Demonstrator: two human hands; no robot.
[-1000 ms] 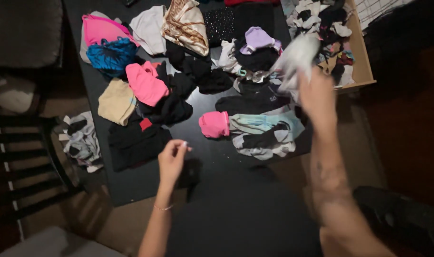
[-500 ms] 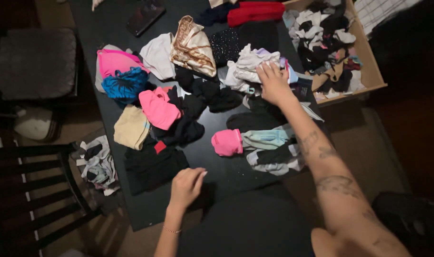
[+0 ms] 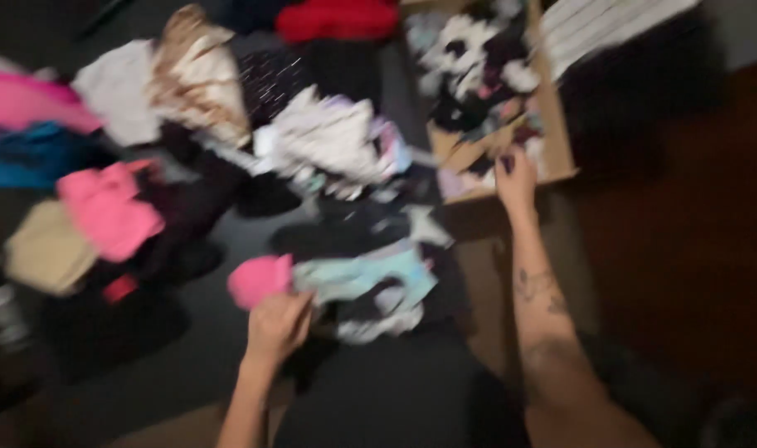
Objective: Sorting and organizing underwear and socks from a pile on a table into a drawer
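Observation:
The picture is blurred by motion. My left hand (image 3: pixel 279 325) rests on the dark table (image 3: pixel 204 365), its fingers curled against a small pink folded cloth (image 3: pixel 260 279). My right hand (image 3: pixel 515 178) reaches over the near edge of a cardboard box (image 3: pixel 554 124) filled with small mixed clothes. Its fingertips are among the dark and white pieces there; whether they grip one is not visible. Between the hands lies a pale teal and white heap (image 3: pixel 366 282).
Small piles cover the table: a white heap (image 3: pixel 328 141), a beige patterned piece (image 3: pixel 200 75), a pink garment (image 3: pixel 104 207), a tan one (image 3: pixel 46 249), a blue one (image 3: pixel 21 162), a red one (image 3: pixel 337 17) and several black ones. Brown floor lies to the right.
My right hand held a white cloth up, laid it on the white heap, then moved right to the box. My left hand slid forward to the pink cloth. The camera moved closer.

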